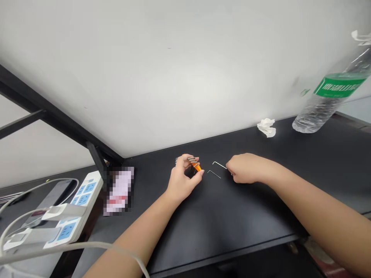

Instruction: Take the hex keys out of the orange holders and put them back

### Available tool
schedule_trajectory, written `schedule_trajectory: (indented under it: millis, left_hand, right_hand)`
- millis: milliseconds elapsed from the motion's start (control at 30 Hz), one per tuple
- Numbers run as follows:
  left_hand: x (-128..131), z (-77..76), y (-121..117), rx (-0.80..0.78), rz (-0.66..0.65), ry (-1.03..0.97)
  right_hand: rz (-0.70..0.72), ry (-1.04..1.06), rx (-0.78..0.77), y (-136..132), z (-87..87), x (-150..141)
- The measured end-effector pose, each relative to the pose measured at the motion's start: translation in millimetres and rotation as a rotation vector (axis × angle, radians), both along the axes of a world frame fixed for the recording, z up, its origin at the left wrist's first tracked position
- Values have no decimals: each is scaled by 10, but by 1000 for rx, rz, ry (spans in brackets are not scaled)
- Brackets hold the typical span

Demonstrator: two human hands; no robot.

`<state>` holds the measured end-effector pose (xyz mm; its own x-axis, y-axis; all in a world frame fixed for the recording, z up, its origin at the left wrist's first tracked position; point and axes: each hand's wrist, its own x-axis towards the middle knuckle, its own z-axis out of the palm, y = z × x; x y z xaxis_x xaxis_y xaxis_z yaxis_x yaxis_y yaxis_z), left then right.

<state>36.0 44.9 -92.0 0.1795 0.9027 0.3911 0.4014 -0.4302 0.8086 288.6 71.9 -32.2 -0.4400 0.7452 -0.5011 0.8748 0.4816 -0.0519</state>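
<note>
My left hand (185,175) is closed around an orange hex key holder (197,167), thumb at its near end. Several metal hex keys stick out of the holder between the fingers; part of it is hidden by the hand. To the right, my right hand (245,168) pinches a hex key (219,165), its bent end pointing left towards the holder. A thinner hex key (214,174) lies on the black tabletop (217,216) between the two hands, touched by neither.
A crumpled white tissue (266,127) and a large plastic bottle (327,96) with a green label stand by the wall. At left are a blurred-out pinkish packet (119,191), a white power strip (84,204) with plugs, a phone (55,199), and a black metal frame (63,119). A pale cable (95,245) crosses my left forearm.
</note>
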Motion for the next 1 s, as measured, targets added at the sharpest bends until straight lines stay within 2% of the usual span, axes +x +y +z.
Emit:
schedule_trajectory:
  millis: [167, 400, 533, 633, 733, 867, 933, 1000]
  left_hand:
    - [-6, -6, 7, 0, -6, 5]
    - [-1, -10, -2, 6, -7, 11]
    - [-4, -17, -3, 13, -11, 17]
    - [-10, -26, 2, 19, -27, 16]
    - [-15, -30, 3, 26, -40, 24]
    - [-11, -14, -5, 35, -57, 38]
    - [-6, 0, -12, 41, -58, 43]
    - [0, 14, -19, 44, -55, 45]
  right_hand:
    - [28, 28, 93, 1, -36, -47]
    - [-79, 60, 217, 117, -99, 22]
    - [-85, 192, 345, 156, -185, 3]
    - [-33, 295, 409, 146, -269, -102]
    - [35, 307, 415, 128, -349, -238]
    - [-2, 307, 387, 117, -394, -318]
    - [-24, 423, 374, 114, -385, -305]
    - [-51, 675, 327, 104, -365, -284]
